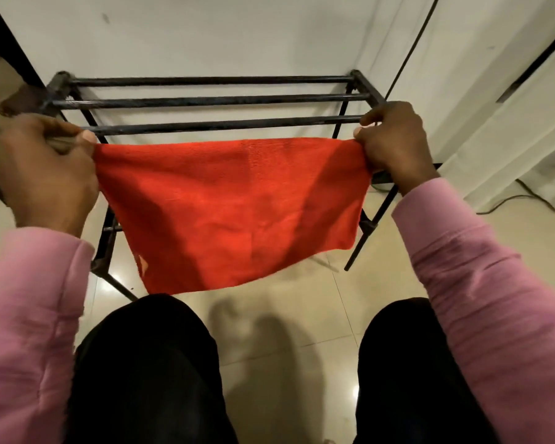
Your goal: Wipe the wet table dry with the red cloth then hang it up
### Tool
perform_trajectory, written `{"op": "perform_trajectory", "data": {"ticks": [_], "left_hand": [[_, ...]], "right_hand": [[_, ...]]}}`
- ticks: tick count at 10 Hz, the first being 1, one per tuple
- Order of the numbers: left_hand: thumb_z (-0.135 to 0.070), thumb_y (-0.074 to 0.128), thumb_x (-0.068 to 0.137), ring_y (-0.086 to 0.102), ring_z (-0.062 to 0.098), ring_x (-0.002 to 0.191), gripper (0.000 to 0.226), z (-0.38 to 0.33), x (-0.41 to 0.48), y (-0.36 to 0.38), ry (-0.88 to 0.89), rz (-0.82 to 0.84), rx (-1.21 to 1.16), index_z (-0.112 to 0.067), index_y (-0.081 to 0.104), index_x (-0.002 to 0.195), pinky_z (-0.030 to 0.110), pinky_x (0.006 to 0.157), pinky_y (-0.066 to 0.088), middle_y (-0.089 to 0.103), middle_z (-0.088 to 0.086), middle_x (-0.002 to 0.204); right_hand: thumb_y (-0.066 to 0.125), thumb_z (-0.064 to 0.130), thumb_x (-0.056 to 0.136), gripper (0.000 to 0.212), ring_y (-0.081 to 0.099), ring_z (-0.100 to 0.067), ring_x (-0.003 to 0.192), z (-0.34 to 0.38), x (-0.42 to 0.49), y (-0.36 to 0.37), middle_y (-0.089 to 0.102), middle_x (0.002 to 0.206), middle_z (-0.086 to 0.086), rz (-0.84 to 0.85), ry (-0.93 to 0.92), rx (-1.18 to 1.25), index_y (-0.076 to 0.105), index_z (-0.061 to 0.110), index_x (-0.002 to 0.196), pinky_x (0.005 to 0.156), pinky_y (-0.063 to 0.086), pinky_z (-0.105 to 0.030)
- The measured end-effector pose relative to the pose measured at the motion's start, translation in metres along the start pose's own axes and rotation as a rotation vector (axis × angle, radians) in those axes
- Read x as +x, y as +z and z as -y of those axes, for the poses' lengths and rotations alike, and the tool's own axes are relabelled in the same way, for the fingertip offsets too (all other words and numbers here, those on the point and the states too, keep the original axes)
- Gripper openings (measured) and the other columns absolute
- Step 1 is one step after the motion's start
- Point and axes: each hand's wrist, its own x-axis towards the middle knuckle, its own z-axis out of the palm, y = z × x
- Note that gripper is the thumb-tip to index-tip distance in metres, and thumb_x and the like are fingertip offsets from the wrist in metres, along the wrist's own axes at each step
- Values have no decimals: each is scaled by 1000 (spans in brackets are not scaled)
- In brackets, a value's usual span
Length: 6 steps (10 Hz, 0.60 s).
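Ok, red cloth (231,213): centre of my view, spread flat between both hands. Top edge is pulled taut and the rest hangs towards 6 o'clock. The bottom edge slants, with its left corner lower than its right.
Left hand (45,174): at 9 o'clock in my view, on the cloth's 10 o'clock corner. Fingers are curled with the thumb on top, clamping that corner. It looks slightly motion-blurred to me.
Right hand (394,142): at 2 o'clock in my view, on the cloth's 2 o'clock corner. Thumb and fingers pinch the bunched corner.
Cloth vs hands: the cloth runs straight from one grip to the other, with both top corners tucked inside the fingers.
Rack (212,100): black metal, at 12 o'clock from the cloth, standing against the wall. I see three horizontal rails side by side. The cloth's top edge sits just on my side of the nearest visible rail. I cannot tell whether it touches any rail, because the cloth covers what is beneath it. Dark struts show at the cloth's 8 and 4 o'clock.
Sleeves (481,283): pink, on both forearms, entering from 7 and 5 o'clock.
Trousers (148,373): black, at 6 o'clock below the cloth.
Floor (285,315): glossy beige tiles.
Wall (205,36): white, at 12 o'clock.
Cable (410,52): dark, running up at 1 o'clock.
Drape (510,139): white fabric, at 3 o'clock.
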Motion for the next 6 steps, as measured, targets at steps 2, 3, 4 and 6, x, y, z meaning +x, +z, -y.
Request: {"op": "perform_trajectory", "data": {"ticks": [2, 3, 4, 6], "left_hand": [[-58, 52, 78, 61, 28, 87, 44, -22, -14, -14, 243, 247, 272, -26, 62, 106, 51, 80, 53, 66, 9, 103], [-46, 67, 84, 57, 18, 85, 36, -27, -26, -24, 336, 433, 361, -23, 65, 113, 44, 82, 50, 68, 5, 101], [-27, 70, 85, 52, 18, 81, 29, -32, -19, -25, 417, 493, 444, -19, 68, 112, 43, 77, 47, 60, 0, 85], [-20, 67, 88, 59, 31, 103, 36, -46, -2, -24, 354, 682, 459, -18, 64, 123, 45, 92, 46, 65, 11, 116]], "right_hand": [[66, 33, 82, 27, 63, -20, 94, -5, -18, -5, 69, 108, 0, 80, -232, -233, 71, 23, 107, 81, 50, -32], [66, 28, 84, 36, 64, -23, 100, -10, -24, -2, 67, 116, -3, 76, -275, -296, 65, 21, 120, 88, 51, -38], [71, 27, 81, 31, 68, -22, 89, -15, -24, 3, 70, 106, -3, 18, -279, -292, 69, 20, 111, 82, 55, -41], [67, 24, 83, 31, 62, -21, 98, -26, -16, 7, 62, 112, -5, 41, -333, -165, 67, 19, 115, 84, 49, -33]]}}
